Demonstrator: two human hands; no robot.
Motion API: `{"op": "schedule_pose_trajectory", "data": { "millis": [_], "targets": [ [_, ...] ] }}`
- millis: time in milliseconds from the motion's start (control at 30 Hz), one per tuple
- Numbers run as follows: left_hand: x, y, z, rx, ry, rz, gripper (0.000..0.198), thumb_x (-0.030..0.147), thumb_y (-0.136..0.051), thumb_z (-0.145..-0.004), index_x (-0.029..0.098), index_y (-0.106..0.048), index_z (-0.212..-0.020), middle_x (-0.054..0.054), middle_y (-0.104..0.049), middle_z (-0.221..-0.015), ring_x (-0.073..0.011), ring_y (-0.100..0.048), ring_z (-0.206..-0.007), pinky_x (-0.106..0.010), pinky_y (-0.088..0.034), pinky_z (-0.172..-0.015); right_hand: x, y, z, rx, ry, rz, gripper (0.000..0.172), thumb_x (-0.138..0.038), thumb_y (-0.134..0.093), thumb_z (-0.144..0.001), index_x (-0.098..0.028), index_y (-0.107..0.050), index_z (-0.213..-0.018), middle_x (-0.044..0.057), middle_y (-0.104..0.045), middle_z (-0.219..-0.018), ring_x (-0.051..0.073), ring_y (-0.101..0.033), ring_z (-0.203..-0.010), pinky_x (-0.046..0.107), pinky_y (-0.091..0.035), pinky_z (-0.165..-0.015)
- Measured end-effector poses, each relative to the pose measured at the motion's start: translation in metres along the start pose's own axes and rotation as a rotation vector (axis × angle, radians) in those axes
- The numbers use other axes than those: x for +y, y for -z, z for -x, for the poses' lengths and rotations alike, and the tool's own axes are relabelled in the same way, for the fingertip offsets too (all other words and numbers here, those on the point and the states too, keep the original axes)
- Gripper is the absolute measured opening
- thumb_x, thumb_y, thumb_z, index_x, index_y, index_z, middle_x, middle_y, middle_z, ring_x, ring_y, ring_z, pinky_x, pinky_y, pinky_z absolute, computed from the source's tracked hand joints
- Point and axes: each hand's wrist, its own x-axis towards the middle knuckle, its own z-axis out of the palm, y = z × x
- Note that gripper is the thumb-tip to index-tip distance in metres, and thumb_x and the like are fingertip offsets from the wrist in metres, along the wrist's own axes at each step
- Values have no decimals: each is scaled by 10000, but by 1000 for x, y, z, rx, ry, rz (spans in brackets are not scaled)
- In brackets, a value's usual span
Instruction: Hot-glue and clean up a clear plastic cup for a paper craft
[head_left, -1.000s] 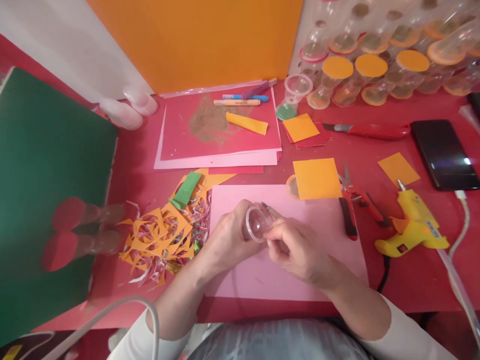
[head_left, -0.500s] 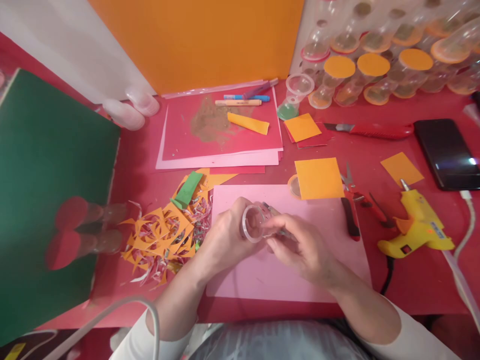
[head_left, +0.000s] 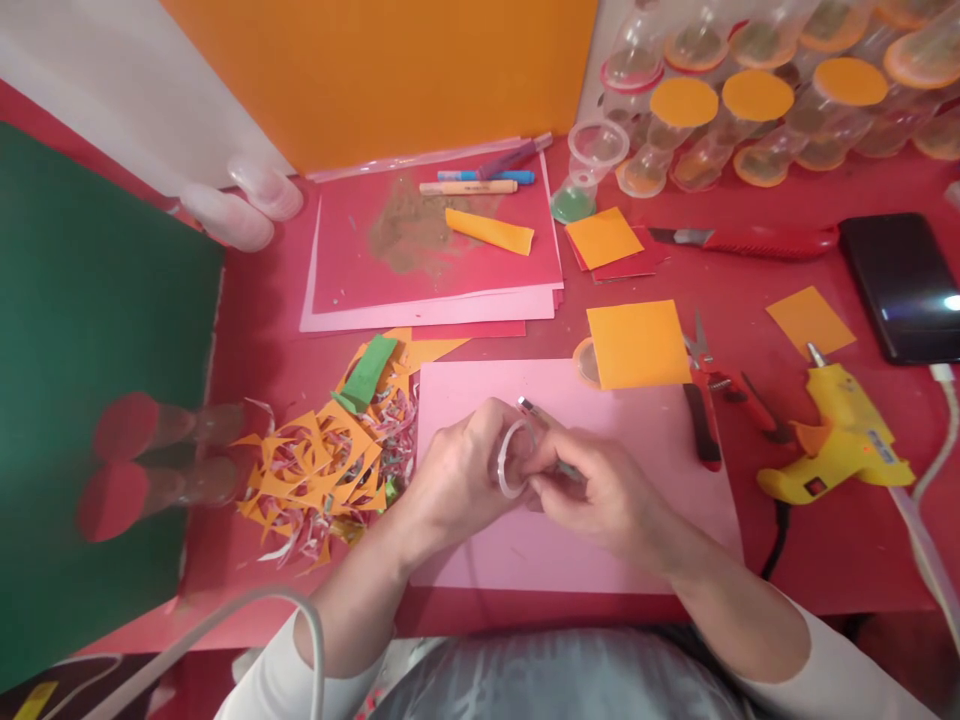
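Note:
Just left of the pink sheet's middle, my left hand (head_left: 465,465) is wrapped round a clear plastic cup (head_left: 502,465), whose round rim faces up and to the right. My right hand (head_left: 615,495) pinches the cup's near right edge between thumb and forefinger. Most of the cup's body is hidden by my fingers. A small shiny tip (head_left: 525,403) shows just beyond the fingers; what it belongs to I cannot make out. Under both hands lies a pink sheet (head_left: 457,555).
Orange paper scraps (head_left: 315,465) heap at left, beside a green board (head_left: 97,300). To the right lie red-handled pliers (head_left: 720,383), a yellow glue gun (head_left: 844,435), a phone (head_left: 896,285) and a red utility knife (head_left: 765,241). Several joined plastic cups (head_left: 697,130) stand behind.
The cup has turned in my hands, so its rim now shows as a narrower ring. My right fingers stay at its edge. The whole view has shifted slightly.

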Motion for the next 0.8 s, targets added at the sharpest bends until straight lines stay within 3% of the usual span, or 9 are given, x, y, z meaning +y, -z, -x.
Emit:
{"op": "schedule_pose_trajectory", "data": {
  "millis": [67, 133, 300, 567, 800],
  "targets": [
    [1, 0, 0, 4, -4, 3, 280, 138, -644, -692, 250, -473, -885, 98, -631, -665, -93, -607, -517, -170, -380, -477, 0, -2, 0, 38, 30, 46, 163, -92, -494, -789, -244, -549, -767, 30, -744, -815, 177, -752, -854, 248, -586, -659],
    [1, 0, 0, 13, -7, 2, 274, 142, -640, -694, 251, -465, -875, 98, -634, -661, -95, -617, -520, -169, -376, -468, 0, -3, -1, 50, 57, 67, 174, -85, -478, -780, -242, -553, -772, 26, -747, -796, 159, -740, -748, 244, -576, -615],
    [2, 1, 0, 59, -43, -37, 283, 121, -626, -684, 249, -460, -875, 76, -679, -720, -107, -655, -556, -175, -398, -479, -2, 0, -2, -41, -28, -80, 178, -99, -497, -788, -233, -591, -859, -16, -714, -730, 105, -650, -540, 217, -554, -530],
    [1, -1, 3, 69, -145, -55, 300, 99, -635, -690, 252, -468, -888, 79, -688, -757, -96, -662, -566, -167, -404, -486, -4, 5, -4, -170, -129, -235, 161, -108, -486, -841, -234, -585, -861, -29, -670, -686, 108, -676, -586, 225, -576, -563],
    [2, -1, 4, 31, -26, -30, 249, 176, -660, -733, 251, -495, -904, 94, -634, -655, -92, -598, -488, -178, -409, -486, -2, 0, -1, -49, -21, -132, 198, -66, -467, -788, -241, -558, -798, -17, -694, -711, 110, -653, -559, 223, -551, -505]
  ]
}}
